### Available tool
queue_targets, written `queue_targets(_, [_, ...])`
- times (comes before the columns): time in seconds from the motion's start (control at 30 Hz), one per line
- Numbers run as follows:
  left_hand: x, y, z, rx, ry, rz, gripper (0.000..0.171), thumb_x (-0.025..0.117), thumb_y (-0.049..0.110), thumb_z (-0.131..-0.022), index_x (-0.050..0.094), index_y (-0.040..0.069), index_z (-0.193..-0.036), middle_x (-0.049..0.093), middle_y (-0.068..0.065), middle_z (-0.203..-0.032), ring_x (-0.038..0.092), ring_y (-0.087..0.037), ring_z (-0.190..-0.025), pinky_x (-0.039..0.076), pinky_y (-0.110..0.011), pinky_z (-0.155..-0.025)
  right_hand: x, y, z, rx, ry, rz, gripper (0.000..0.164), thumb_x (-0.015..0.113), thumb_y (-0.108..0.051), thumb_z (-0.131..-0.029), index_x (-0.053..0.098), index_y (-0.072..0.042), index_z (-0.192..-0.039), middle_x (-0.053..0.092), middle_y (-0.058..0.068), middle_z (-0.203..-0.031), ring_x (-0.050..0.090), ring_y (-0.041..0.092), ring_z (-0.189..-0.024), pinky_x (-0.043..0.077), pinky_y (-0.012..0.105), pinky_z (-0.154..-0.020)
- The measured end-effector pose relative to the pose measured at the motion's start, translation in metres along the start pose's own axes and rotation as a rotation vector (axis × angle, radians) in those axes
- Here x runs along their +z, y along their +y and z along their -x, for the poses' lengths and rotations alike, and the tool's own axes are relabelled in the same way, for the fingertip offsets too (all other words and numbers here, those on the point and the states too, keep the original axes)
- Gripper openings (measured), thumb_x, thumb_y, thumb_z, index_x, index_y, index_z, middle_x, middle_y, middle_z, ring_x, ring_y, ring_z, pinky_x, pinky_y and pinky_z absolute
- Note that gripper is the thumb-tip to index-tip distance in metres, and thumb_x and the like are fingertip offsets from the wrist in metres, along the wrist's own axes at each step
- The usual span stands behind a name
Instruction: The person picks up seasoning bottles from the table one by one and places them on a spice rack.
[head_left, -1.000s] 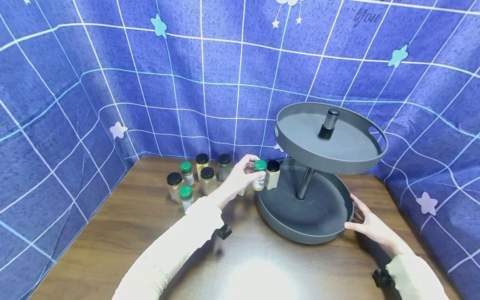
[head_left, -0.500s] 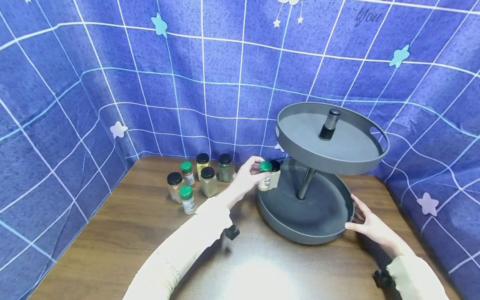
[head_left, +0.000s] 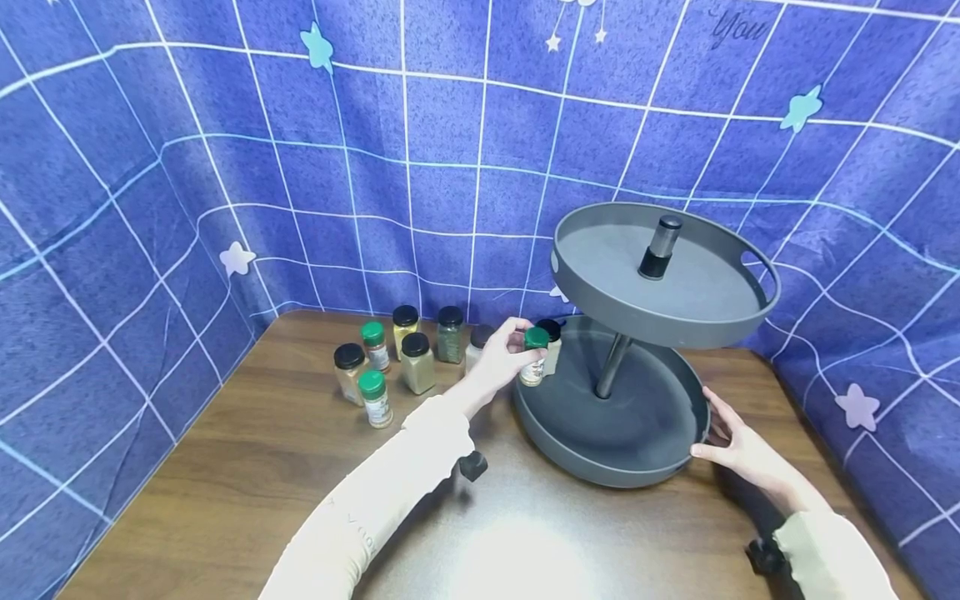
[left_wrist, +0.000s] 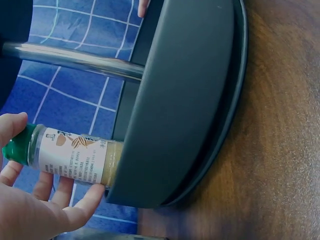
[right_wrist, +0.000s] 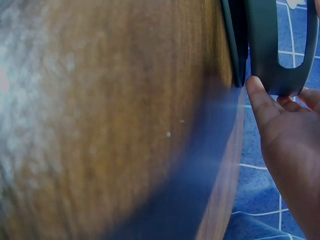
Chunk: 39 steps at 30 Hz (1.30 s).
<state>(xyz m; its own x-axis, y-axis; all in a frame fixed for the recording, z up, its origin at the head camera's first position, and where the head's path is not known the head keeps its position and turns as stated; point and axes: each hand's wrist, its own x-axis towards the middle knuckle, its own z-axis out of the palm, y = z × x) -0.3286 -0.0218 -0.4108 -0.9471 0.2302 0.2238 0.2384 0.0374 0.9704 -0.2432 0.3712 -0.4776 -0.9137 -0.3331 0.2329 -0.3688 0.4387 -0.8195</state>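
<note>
My left hand (head_left: 498, 358) holds a green-capped spice jar (head_left: 534, 367) upright at the left side of the lower tier. In the left wrist view the base of this jar (left_wrist: 75, 155) is hidden behind the wall of the tray (left_wrist: 185, 100), and fingers and thumb surround it. Just behind it, a black-capped spice jar (head_left: 552, 354) stands inside the lower tier, partly covered. My right hand (head_left: 746, 450) grips the right rim of the grey two-tier turntable tray (head_left: 611, 475). In the right wrist view its thumb (right_wrist: 257, 92) touches the outer wall beside a handle slot.
Several spice jars with black or green caps stand on the wooden table (head_left: 247, 483) to the left, among them a front green-capped jar (head_left: 377, 408). One pale black-capped jar (head_left: 476, 346) is beside my left hand. A blue gridded cloth (head_left: 375, 167) hangs behind.
My left hand has moved slightly right with the green-capped jar, from outside the rim to the lower tier's left side. My right hand and the tray look unmoved.
</note>
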Motion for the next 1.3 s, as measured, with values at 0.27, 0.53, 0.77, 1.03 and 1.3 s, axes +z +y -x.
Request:
queue_targets(0.27, [-0.001, -0.010, -0.003, 0.000, -0.007, -0.024, 0.040, 0.072, 0.002, -0.080, 0.051, 0.000, -0.115, 0.063, -0.020, -0.106, 0.063, -0.021, -0.089, 0.050, -0.024, -0.075, 0.000, 0.000, 0.000, -0.002, -0.002, -0.006, 0.092, 0.068, 0.005, -0.080, 0.006, 0.005, -0.148, 0.024, 0.042, -0.133, 0.035, -0.018, -0.114, 0.036, 0.002, -0.089])
queue_targets(0.53, [0.001, -0.018, -0.003, 0.003, 0.023, -0.045, 0.038, 0.073, 0.002, -0.078, 0.054, 0.003, -0.112, 0.064, -0.015, -0.104, 0.064, -0.019, -0.089, 0.051, -0.025, -0.077, 0.000, -0.001, -0.001, -0.018, 0.000, -0.014, 0.091, 0.068, 0.007, -0.079, 0.007, 0.007, -0.147, 0.029, 0.035, -0.132, 0.037, -0.018, -0.114, 0.036, 0.002, -0.089])
queue_targets(0.77, [0.005, -0.021, -0.002, 0.001, 0.055, -0.122, 0.038, 0.073, 0.003, -0.077, 0.056, 0.001, -0.111, 0.064, -0.016, -0.105, 0.063, -0.023, -0.090, 0.050, -0.027, -0.080, 0.001, 0.000, 0.000, -0.028, 0.002, -0.012, 0.090, 0.068, 0.007, -0.079, 0.008, 0.007, -0.147, 0.033, 0.026, -0.134, 0.037, -0.017, -0.115, 0.036, 0.002, -0.089])
queue_targets(1.03, [0.008, -0.025, -0.002, -0.013, 0.091, -0.151, 0.037, 0.074, 0.003, -0.076, 0.056, 0.000, -0.109, 0.064, -0.016, -0.104, 0.064, -0.024, -0.090, 0.051, -0.030, -0.081, 0.001, 0.000, -0.001, -0.021, -0.001, -0.011, 0.090, 0.067, 0.007, -0.080, 0.007, 0.007, -0.147, 0.025, 0.042, -0.133, 0.036, -0.018, -0.115, 0.035, 0.002, -0.089])
queue_targets(1.3, [0.010, -0.030, -0.001, 0.021, 0.087, -0.167, 0.036, 0.072, 0.000, -0.077, 0.054, -0.002, -0.107, 0.063, -0.018, -0.100, 0.061, -0.020, -0.085, 0.051, -0.025, -0.076, 0.000, -0.001, -0.001, 0.003, -0.010, 0.002, 0.091, 0.068, 0.005, -0.080, 0.006, 0.005, -0.148, 0.022, 0.044, -0.136, 0.033, -0.019, -0.114, 0.035, 0.001, -0.089])
